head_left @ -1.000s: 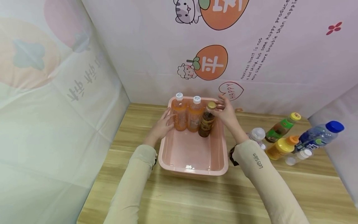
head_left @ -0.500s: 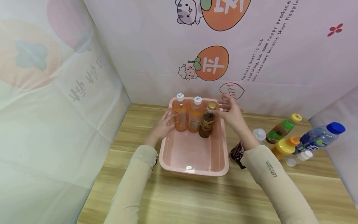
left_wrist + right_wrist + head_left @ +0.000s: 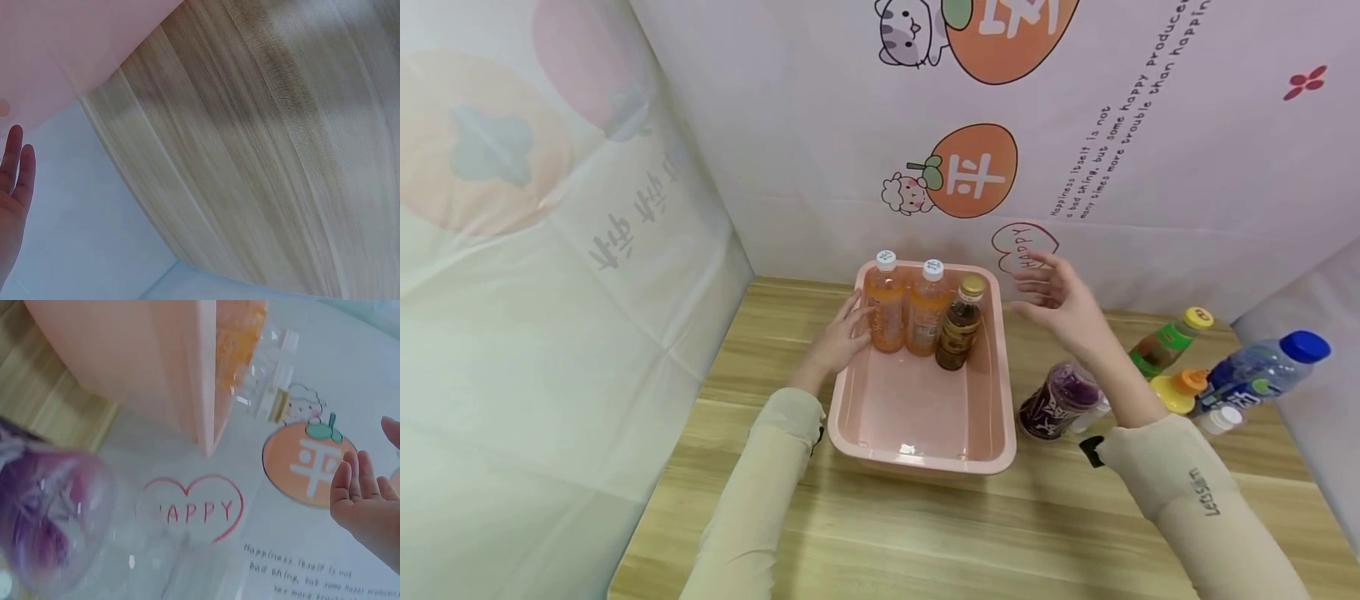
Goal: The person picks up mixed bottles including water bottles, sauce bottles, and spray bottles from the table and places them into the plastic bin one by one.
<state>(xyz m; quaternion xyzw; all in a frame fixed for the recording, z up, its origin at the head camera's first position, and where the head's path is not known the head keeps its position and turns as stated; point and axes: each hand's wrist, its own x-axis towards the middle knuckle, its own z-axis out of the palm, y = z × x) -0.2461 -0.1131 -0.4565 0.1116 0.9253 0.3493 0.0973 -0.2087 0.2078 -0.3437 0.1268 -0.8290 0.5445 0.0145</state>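
A pink plastic tub (image 3: 913,462) stands on the wooden table, with three bottles upright along its back. Two hold orange drink under white caps: the left orange bottle (image 3: 888,312) and the middle orange bottle (image 3: 925,312). To their right is a dark brown bottle (image 3: 958,329) with a gold cap. My left hand (image 3: 837,346) rests at the tub's left rim, fingers extended over it beside the left orange bottle. In the air right of the tub, my right hand (image 3: 1063,308) holds nothing, its fingers apart and loosely bent. A purple-labelled bottle (image 3: 1056,400) stands below it.
Right of the tub stand a green-labelled bottle (image 3: 1167,343) with a yellow cap, a yellow squeeze bottle (image 3: 1172,392), a blue-capped bottle (image 3: 1247,375) and a small white-capped bottle (image 3: 1221,419). A printed cloth wall (image 3: 820,167) rises behind the table.
My right hand has let go of the gold-capped brown bottle and moved right, away from the tub. The purple-labelled bottle has come into fuller view. My left hand has stayed at the tub's rim.
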